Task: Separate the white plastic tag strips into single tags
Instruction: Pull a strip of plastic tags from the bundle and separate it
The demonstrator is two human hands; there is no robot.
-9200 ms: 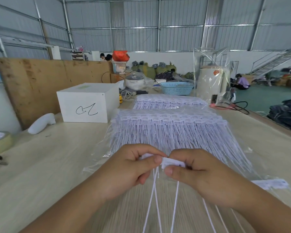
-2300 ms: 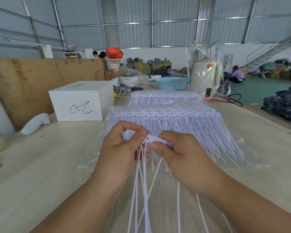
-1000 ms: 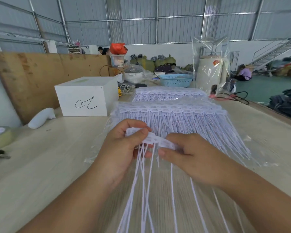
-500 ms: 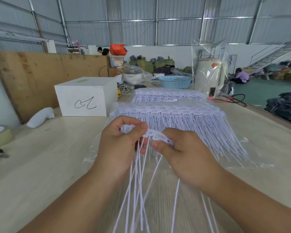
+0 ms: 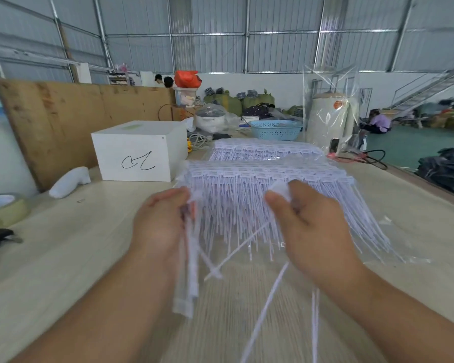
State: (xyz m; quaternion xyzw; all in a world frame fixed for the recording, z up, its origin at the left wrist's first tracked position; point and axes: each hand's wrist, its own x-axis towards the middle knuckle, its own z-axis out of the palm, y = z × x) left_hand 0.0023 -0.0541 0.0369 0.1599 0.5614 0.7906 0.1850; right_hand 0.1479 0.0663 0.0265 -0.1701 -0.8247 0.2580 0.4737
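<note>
Two hands hang apart above a pale wooden bench point(image 5: 63, 258) in a metal-walled warehouse, each gripping white plastic tags. The left hand point(image 5: 159, 224) curls around a blurred bundle of tags point(image 5: 189, 263) whose tails hang down toward the bench. The right hand point(image 5: 309, 226) pinches the head of a short tag strip point(image 5: 279, 188) between thumb and forefinger, its thin tails point(image 5: 268, 310) trailing below the wrist. Just behind both hands, a large stack of unseparated tag strips point(image 5: 260, 195) lies on clear plastic wrap, with a second stack point(image 5: 262, 150) beyond it. To the left sits a white box point(image 5: 139, 150) marked with a black scribble, in front of a leaning plywood sheet point(image 5: 63, 119). A blue basket point(image 5: 275, 129) stands farther back, and a tape roll point(image 5: 3, 209) rests at the bench's left edge.
</note>
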